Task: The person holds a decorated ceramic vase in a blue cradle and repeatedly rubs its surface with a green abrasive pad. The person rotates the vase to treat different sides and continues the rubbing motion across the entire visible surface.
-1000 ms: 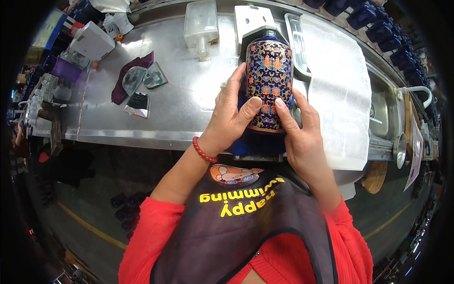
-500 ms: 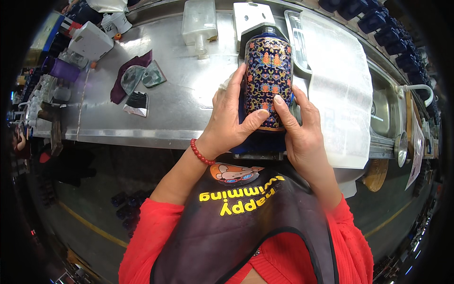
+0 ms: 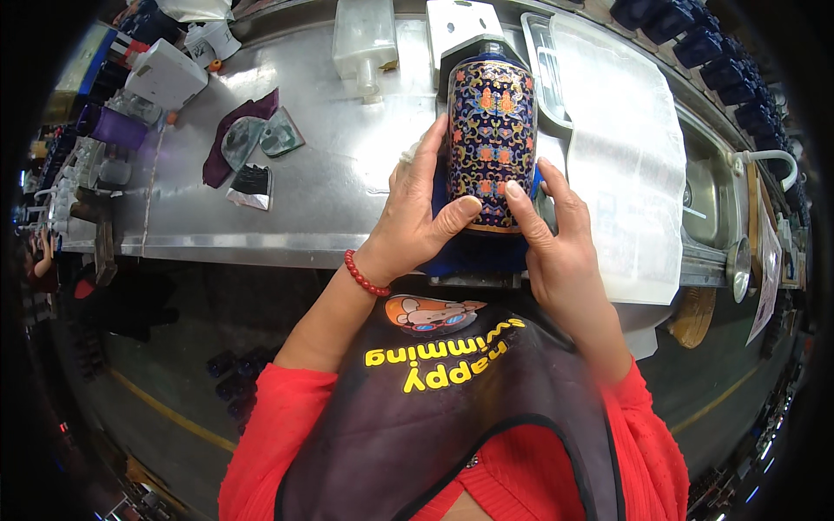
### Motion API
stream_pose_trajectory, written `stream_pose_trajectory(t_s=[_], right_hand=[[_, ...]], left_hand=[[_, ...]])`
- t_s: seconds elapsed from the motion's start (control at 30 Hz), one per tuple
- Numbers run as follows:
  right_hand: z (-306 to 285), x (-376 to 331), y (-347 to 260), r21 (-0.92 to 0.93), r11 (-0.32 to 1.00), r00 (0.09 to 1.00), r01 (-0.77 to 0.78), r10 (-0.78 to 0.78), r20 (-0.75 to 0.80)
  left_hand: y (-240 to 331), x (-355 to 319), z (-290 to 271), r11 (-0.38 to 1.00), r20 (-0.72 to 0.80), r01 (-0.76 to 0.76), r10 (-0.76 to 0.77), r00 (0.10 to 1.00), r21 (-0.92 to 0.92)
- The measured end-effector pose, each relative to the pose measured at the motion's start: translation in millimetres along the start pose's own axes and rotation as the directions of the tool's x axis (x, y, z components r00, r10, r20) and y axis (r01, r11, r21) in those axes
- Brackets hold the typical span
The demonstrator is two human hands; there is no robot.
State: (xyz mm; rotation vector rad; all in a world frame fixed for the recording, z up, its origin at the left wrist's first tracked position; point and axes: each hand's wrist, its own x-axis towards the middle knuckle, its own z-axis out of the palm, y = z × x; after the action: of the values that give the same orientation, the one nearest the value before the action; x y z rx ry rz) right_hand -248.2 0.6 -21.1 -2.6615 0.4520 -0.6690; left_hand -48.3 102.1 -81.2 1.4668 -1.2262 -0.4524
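Two hands on patterned vase (image 3: 492, 143), lying on blue cloth (image 3: 473, 252) at near edge of steel table (image 3: 330, 182). Left hand (image 3: 421, 217) cups its side, right hand (image 3: 556, 234) steadies base; grip partial, fingertips only. Risk: glazed round body rolls, slips off near edge, cracks.

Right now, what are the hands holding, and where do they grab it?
Both hold the dark blue flowered vase. The left hand wraps its lower left side; the right hand presses its lower right side, near the base.
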Motion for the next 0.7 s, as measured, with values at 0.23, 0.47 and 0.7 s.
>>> stream_pose_trajectory(t_s=[0.23,0.47,0.7], right_hand=[[1,-2,-2,-0.057,0.998,1.000,0.013,-0.012,0.019],[2,-5,-1,-0.006,1.000,1.000,0.004,-0.004,0.015],[0,-12,1,-0.006,0.999,0.998,0.043,-0.043,0.034]], left_hand=[[0,-1,-2,0.998,0.031,-0.021,0.019,0.999,0.060],[0,-3,-4,0.999,0.048,-0.034,0.033,0.998,0.024],[3,-2,-6,0.998,0.075,-0.032,0.028,0.997,0.057]])
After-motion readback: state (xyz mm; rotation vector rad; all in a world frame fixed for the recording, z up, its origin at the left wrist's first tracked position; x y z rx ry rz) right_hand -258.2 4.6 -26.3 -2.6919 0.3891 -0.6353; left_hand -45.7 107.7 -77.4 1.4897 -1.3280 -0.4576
